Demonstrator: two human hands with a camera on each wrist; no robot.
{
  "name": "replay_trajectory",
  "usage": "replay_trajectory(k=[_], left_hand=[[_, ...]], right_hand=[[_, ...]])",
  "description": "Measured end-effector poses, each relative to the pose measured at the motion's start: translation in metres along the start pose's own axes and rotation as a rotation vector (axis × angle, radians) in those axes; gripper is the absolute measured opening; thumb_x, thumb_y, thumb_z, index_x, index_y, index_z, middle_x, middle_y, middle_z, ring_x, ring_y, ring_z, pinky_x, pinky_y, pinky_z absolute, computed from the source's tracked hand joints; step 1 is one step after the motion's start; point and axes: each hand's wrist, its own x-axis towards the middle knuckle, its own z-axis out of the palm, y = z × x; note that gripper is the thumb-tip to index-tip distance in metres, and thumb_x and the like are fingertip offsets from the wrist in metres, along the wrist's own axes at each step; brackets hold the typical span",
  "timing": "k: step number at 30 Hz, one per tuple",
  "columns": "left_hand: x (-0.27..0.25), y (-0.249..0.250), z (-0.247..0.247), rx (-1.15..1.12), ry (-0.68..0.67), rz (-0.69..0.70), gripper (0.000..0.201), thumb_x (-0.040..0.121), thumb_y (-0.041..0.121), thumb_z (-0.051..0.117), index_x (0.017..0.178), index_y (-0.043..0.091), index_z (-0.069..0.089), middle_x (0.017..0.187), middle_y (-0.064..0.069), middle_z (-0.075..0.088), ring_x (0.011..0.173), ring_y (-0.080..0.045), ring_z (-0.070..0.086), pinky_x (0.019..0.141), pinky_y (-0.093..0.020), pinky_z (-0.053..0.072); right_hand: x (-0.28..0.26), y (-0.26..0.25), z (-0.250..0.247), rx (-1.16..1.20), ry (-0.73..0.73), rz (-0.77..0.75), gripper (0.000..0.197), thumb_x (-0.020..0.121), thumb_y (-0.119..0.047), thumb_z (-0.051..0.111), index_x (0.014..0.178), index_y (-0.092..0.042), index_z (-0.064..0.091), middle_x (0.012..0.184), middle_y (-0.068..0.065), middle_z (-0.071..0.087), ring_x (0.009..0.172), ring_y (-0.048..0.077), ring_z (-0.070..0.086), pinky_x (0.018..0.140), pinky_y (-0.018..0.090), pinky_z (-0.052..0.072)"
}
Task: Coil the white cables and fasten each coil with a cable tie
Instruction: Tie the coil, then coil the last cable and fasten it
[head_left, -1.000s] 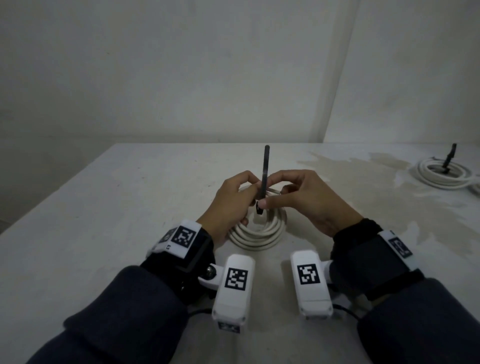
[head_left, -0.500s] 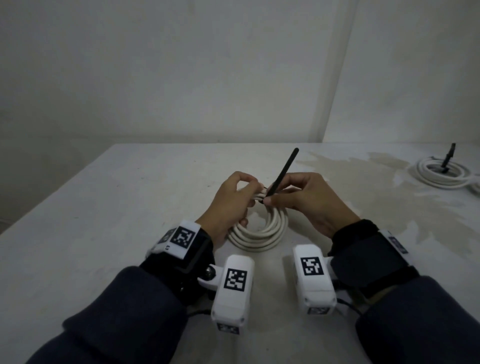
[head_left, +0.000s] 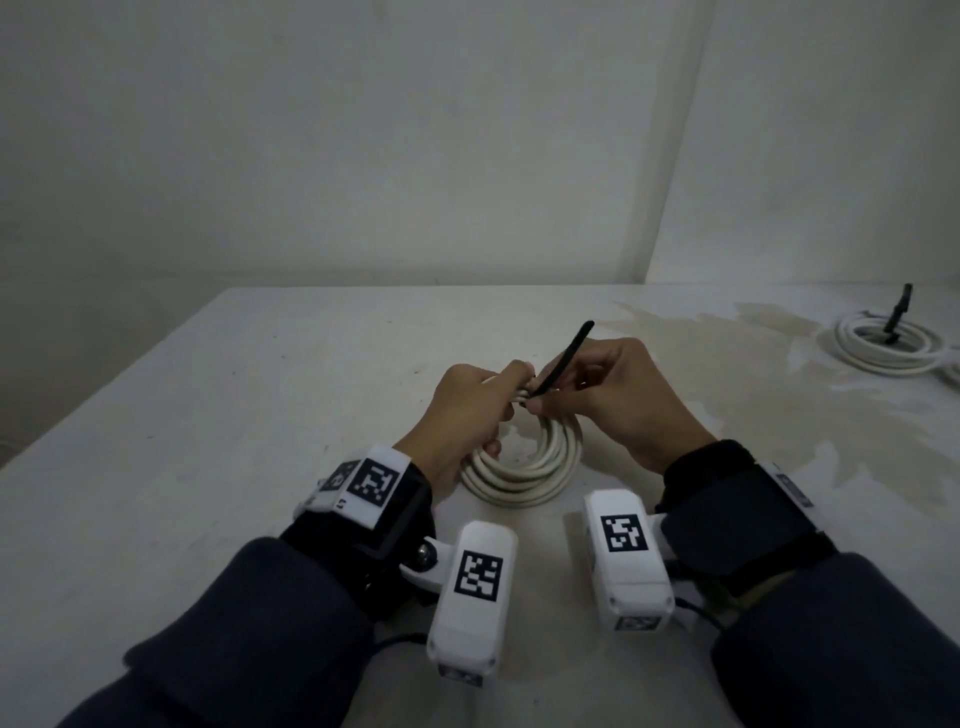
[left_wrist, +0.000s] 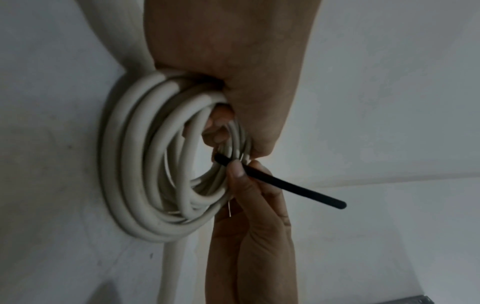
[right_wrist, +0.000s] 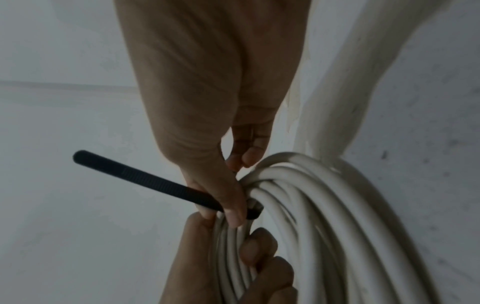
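A white cable coil lies on the table, its far side raised in my left hand. The left fingers curl round the bundled strands. A black cable tie wraps that bundle, and its free tail slants up to the right. My right hand pinches the tie between thumb and forefinger, right beside the tie's head at the strands. The wrist views show the coil resting against the tabletop. The loop of the tie around the strands is mostly hidden by fingers.
A second white coil with a black tie standing up from it lies at the table's far right. A brownish stain marks the white tabletop. Walls meet in a corner behind the table.
The tie's tail has tipped from upright to leaning right. Both hands have drawn closer together at the coil's far side, and the tie sits tighter against the strands.
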Motion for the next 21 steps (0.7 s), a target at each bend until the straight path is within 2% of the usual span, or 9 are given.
replay_trajectory(k=[3, 6, 7, 10, 12, 14, 16, 19, 21], left_hand=[[0.000, 0.000, 0.000, -0.011, -0.011, -0.004, 0.026, 0.093, 0.029, 0.055, 0.083, 0.009, 0.068, 0.062, -0.002, 0.047, 0.033, -0.007, 0.033, 0.036, -0.017, 0.031], [-0.001, 0.000, 0.000, -0.005, -0.030, 0.022, 0.020, 0.096, 0.023, 0.051, 0.090, 0.013, 0.068, 0.080, -0.010, 0.059, 0.031, -0.006, 0.036, 0.035, -0.017, 0.032], [-0.002, 0.000, 0.000, -0.013, -0.035, 0.033, 0.019, 0.096, 0.021, 0.051, 0.090, 0.013, 0.068, 0.082, -0.011, 0.061, 0.030, -0.006, 0.037, 0.035, -0.017, 0.032], [-0.003, -0.003, 0.001, -0.062, -0.010, 0.062, 0.020, 0.094, 0.016, 0.053, 0.091, 0.008, 0.071, 0.076, -0.010, 0.061, 0.031, -0.006, 0.037, 0.036, -0.017, 0.030], [-0.003, -0.005, 0.002, -0.097, 0.038, 0.077, 0.018, 0.092, 0.014, 0.057, 0.086, 0.006, 0.072, 0.068, -0.007, 0.058, 0.032, -0.007, 0.035, 0.037, -0.018, 0.029], [-0.002, -0.006, 0.002, -0.139, 0.081, 0.084, 0.017, 0.090, 0.014, 0.061, 0.083, 0.005, 0.073, 0.064, -0.005, 0.059, 0.033, -0.006, 0.036, 0.037, -0.018, 0.029], [-0.001, -0.007, 0.001, -0.168, 0.110, 0.089, 0.017, 0.089, 0.015, 0.062, 0.088, 0.003, 0.074, 0.068, -0.004, 0.063, 0.034, -0.003, 0.038, 0.038, -0.017, 0.030], [0.000, -0.006, 0.001, -0.197, 0.141, 0.090, 0.017, 0.090, 0.015, 0.061, 0.091, 0.006, 0.075, 0.076, -0.006, 0.066, 0.035, -0.002, 0.039, 0.040, -0.018, 0.030], [-0.001, -0.005, 0.001, -0.217, 0.156, 0.096, 0.016, 0.089, 0.013, 0.061, 0.092, 0.008, 0.075, 0.077, -0.006, 0.067, 0.036, -0.002, 0.038, 0.041, -0.019, 0.029]], right_hand=[[0.001, 0.003, -0.001, -0.003, 0.000, -0.011, 0.020, 0.060, 0.011, 0.081, 0.072, -0.003, 0.073, 0.064, 0.004, 0.064, 0.066, 0.023, 0.058, 0.063, 0.024, 0.050], [0.000, 0.003, -0.001, -0.031, -0.011, -0.027, 0.020, 0.061, 0.010, 0.082, 0.072, -0.005, 0.074, 0.076, 0.023, 0.065, 0.072, 0.027, 0.059, 0.069, 0.029, 0.051], [0.000, 0.002, 0.000, -0.036, -0.014, -0.025, 0.020, 0.061, 0.010, 0.082, 0.072, -0.005, 0.074, 0.078, 0.024, 0.065, 0.072, 0.026, 0.059, 0.069, 0.029, 0.051], [0.000, 0.003, -0.001, 0.012, -0.022, 0.008, 0.019, 0.061, 0.013, 0.079, 0.071, -0.002, 0.072, 0.069, 0.008, 0.065, 0.065, 0.013, 0.062, 0.064, 0.021, 0.050], [0.000, 0.003, -0.001, 0.049, -0.024, 0.023, 0.015, 0.066, 0.011, 0.078, 0.070, -0.002, 0.072, 0.067, -0.001, 0.068, 0.066, 0.011, 0.065, 0.066, 0.019, 0.050], [-0.001, 0.001, 0.000, 0.086, -0.022, 0.028, 0.004, 0.075, 0.001, 0.075, 0.072, -0.002, 0.073, 0.075, 0.005, 0.073, 0.073, 0.015, 0.068, 0.072, 0.022, 0.052], [-0.001, -0.003, 0.002, 0.104, 0.009, 0.020, 0.008, 0.082, -0.010, 0.070, 0.077, -0.006, 0.075, 0.083, 0.010, 0.074, 0.076, 0.016, 0.066, 0.073, 0.022, 0.053], [0.000, -0.008, 0.004, 0.089, 0.076, 0.015, 0.012, 0.089, -0.021, 0.064, 0.091, -0.018, 0.076, 0.084, -0.003, 0.075, 0.074, 0.008, 0.061, 0.067, 0.017, 0.048], [0.000, -0.010, 0.007, 0.118, 0.077, 0.026, 0.016, 0.094, -0.021, 0.058, 0.100, -0.020, 0.073, 0.083, -0.004, 0.075, 0.070, 0.006, 0.061, 0.064, 0.017, 0.047]])
